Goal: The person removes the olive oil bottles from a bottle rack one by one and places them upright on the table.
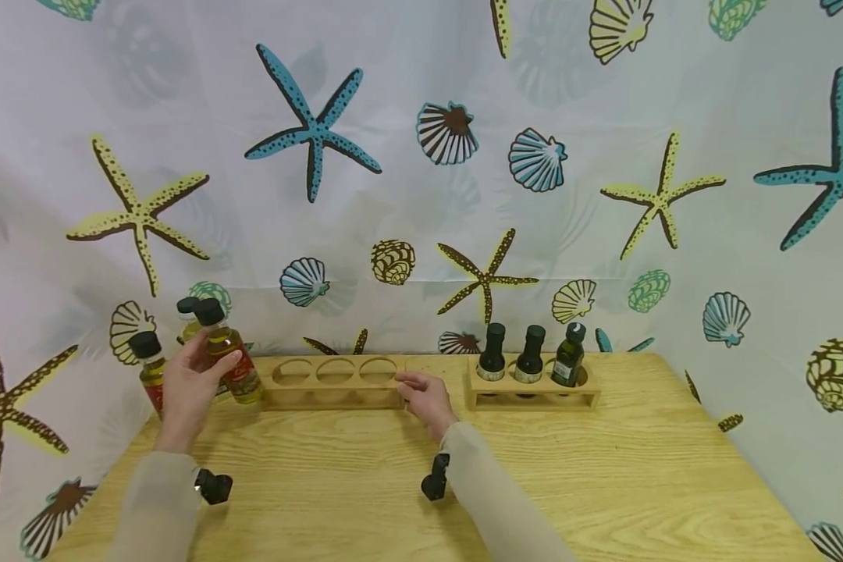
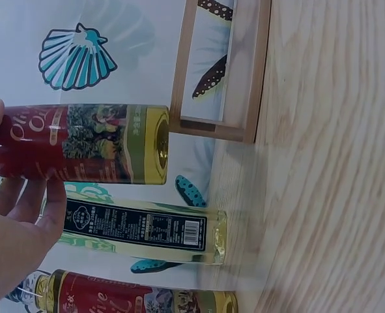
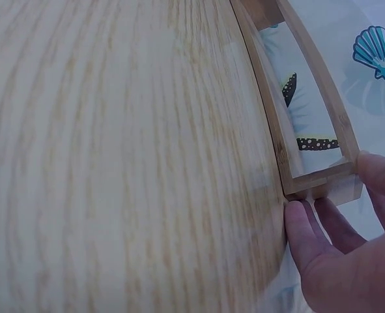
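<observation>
My left hand grips an olive oil bottle with a red label and black cap, holding it just off the left end of a wooden bottle rack. In the left wrist view its base hangs above the tabletop. Beside that hand stand another red-labelled oil bottle and a clear bottle of pale oil with a dark label. The rack shows several round holes with no bottles in them. At its right end my right hand holds the end panel between thumb and fingers.
To the right, a second wooden rack holds three dark bottles with black caps. The wooden table reaches back to a curtain printed with shells and starfish. A dark wrist camera sits by the left sleeve.
</observation>
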{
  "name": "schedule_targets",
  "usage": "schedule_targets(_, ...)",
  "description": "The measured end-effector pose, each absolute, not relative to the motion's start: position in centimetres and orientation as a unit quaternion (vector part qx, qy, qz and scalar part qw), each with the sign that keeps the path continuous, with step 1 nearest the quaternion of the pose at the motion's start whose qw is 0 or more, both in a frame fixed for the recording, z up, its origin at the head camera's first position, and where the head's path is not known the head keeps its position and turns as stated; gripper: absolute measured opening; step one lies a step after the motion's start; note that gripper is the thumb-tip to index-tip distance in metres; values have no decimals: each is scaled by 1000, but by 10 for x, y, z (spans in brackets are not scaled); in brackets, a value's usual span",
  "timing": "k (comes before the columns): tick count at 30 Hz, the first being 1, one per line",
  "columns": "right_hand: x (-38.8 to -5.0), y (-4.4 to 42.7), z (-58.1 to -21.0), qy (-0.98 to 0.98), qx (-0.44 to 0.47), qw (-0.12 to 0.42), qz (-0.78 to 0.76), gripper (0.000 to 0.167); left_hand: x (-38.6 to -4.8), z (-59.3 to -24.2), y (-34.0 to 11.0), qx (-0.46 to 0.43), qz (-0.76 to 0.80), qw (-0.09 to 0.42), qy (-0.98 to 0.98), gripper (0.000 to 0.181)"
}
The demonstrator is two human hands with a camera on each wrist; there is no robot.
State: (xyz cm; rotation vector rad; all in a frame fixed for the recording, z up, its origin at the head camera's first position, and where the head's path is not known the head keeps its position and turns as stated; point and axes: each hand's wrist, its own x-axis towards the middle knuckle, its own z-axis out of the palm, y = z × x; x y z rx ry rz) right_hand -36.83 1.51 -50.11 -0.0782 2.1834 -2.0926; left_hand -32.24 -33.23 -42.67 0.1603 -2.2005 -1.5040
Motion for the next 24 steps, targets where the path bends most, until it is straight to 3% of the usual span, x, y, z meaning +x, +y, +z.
schedule_targets(14,-367,14,-499,718,-28,62,-693,29,-323,-433,-342,54,-528,236,-814,51)
schedule_targets(24,-367,15,-500,717,-25,63,-693,27,-330,-446,-345,60,-558,209,-801,58)
